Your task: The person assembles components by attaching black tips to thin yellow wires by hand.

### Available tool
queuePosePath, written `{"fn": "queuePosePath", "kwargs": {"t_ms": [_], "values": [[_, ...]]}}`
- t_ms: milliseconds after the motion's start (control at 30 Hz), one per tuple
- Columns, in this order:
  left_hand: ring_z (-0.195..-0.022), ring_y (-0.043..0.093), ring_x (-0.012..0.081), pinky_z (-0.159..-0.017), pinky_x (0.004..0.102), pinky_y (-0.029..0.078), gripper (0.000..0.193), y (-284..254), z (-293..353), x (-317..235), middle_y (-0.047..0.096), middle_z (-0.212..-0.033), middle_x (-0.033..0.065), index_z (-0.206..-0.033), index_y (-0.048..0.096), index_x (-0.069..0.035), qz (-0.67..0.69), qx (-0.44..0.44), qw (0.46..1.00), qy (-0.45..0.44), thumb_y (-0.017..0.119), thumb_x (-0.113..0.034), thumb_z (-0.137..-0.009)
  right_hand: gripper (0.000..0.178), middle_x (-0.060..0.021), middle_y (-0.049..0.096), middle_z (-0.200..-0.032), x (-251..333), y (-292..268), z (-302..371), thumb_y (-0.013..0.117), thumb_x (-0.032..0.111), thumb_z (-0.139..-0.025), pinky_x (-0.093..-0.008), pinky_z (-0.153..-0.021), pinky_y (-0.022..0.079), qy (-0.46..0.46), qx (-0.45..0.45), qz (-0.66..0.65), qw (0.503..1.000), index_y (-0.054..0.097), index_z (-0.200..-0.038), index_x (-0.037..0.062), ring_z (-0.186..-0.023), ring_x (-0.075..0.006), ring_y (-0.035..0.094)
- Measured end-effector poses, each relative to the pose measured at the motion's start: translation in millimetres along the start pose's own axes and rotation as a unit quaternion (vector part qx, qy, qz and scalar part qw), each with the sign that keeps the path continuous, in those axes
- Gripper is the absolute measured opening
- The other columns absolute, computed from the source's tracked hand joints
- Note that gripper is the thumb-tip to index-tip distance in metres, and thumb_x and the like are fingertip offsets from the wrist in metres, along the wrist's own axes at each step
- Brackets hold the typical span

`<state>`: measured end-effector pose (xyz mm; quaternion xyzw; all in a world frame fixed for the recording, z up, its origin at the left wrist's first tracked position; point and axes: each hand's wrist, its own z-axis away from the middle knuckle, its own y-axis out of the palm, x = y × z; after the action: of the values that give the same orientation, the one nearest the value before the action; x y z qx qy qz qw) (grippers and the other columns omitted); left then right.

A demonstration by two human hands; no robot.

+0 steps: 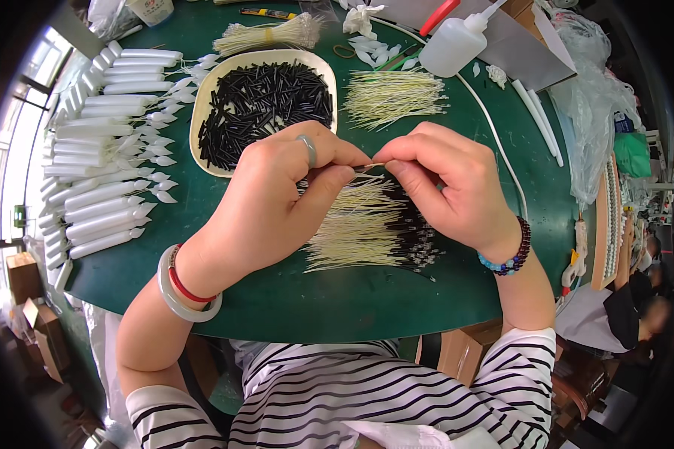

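Observation:
My left hand [273, 198] and my right hand [453, 187] meet over the middle of the green table, each closed in a thumb-and-finger pinch. Between the fingertips runs a short bit of thin wire [372, 165]; what covers its ends is too small to make out. Under the hands lies a pile of pale yellow wires with black ends [359, 228], pointing right. Partly behind my left hand stands a cream tray [199, 112] heaped with short black tubes [269, 93]. Loose pale wires [395, 97] lie just beyond the hands.
White candle sticks with flame-shaped tips [101, 187] are stacked along the left. Farther back are a tied wire bundle [269, 35], a white squeeze bottle [453, 49] and a grey box [517, 37]. A white cable [496, 127] curves down the right, near white tubes [538, 123].

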<state>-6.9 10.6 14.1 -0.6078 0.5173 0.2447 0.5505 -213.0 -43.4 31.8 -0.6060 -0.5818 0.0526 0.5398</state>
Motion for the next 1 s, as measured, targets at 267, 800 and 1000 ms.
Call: {"fn": "queuePosePath", "kwargs": {"t_ms": [267, 800, 1000], "values": [[-0.076, 0.057, 0.0162, -0.067, 0.0255, 0.045, 0.016, 0, -1, -3, 0.061, -0.086, 0.0081, -0.094, 0.066, 0.001, -0.029, -0.020, 0.999, 0.026, 0.058, 0.008, -0.081, 0.008, -0.0090, 0.058, -0.074, 3, 4, 1, 0.062, -0.001, -0.081, -0.0315, -0.055, 0.047, -0.029, -0.016, 0.026, 0.999, 0.062, -0.088, 0.0015, -0.063, -0.0247, 0.058], [-0.072, 0.060, 0.0175, -0.062, 0.0267, 0.048, 0.021, 0, -2, -3, 0.062, -0.081, 0.0089, -0.094, 0.067, 0.000, -0.090, -0.048, 0.992, 0.076, 0.064, 0.009, -0.075, 0.009, -0.0090, 0.056, -0.073, 6, 6, 0, 0.066, 0.002, -0.080, -0.0329, -0.053, 0.047, -0.050, -0.030, 0.060, 0.996, 0.061, -0.088, 0.0021, -0.062, -0.0261, 0.058], [-0.069, 0.059, 0.0260, -0.062, 0.0331, 0.050, 0.024, 4, -3, -3, 0.059, -0.078, 0.0105, -0.097, 0.064, -0.002, -0.129, -0.088, 0.984, 0.087, 0.065, 0.005, -0.074, 0.021, -0.0097, 0.060, -0.078, 8, 13, 1, 0.069, 0.006, -0.078, -0.0337, -0.062, 0.049, -0.008, -0.047, 0.011, 0.999, 0.059, -0.097, 0.0035, -0.069, -0.0280, 0.060]]}}
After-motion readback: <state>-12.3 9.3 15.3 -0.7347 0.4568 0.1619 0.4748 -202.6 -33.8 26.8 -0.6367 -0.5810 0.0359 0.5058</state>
